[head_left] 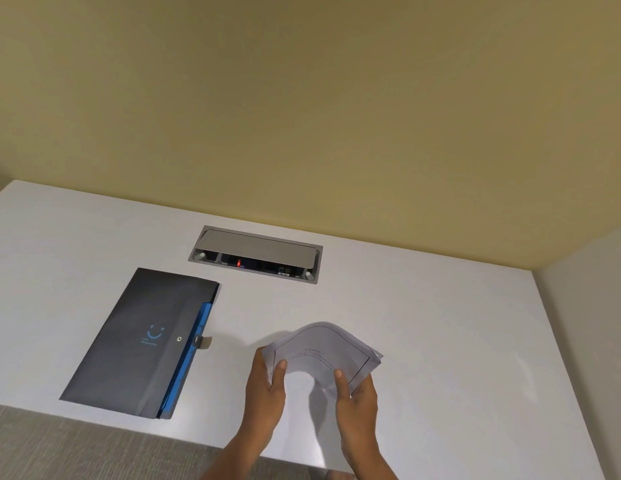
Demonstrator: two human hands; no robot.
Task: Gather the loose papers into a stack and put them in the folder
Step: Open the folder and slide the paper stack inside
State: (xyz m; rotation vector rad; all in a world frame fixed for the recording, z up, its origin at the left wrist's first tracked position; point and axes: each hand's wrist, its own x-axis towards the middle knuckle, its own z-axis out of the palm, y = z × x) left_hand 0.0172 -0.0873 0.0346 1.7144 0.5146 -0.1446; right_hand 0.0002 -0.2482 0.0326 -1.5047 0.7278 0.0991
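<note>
A stack of white printed papers [323, 351] is held above the white table [440, 341], bowed upward in the middle. My left hand [267, 389] grips its left edge and my right hand [356, 396] grips its right edge, thumbs on top. A dark grey folder [139, 337] with a blue inner edge and a snap button lies flat on the table to the left of my hands, apart from the papers. Its small flap tab sticks out on its right side.
A grey recessed socket box [257, 252] with its lid tilted up sits in the table behind the papers. A yellow wall rises behind the table, and a grey partition stands at the right. Grey carpet shows below the table's front edge.
</note>
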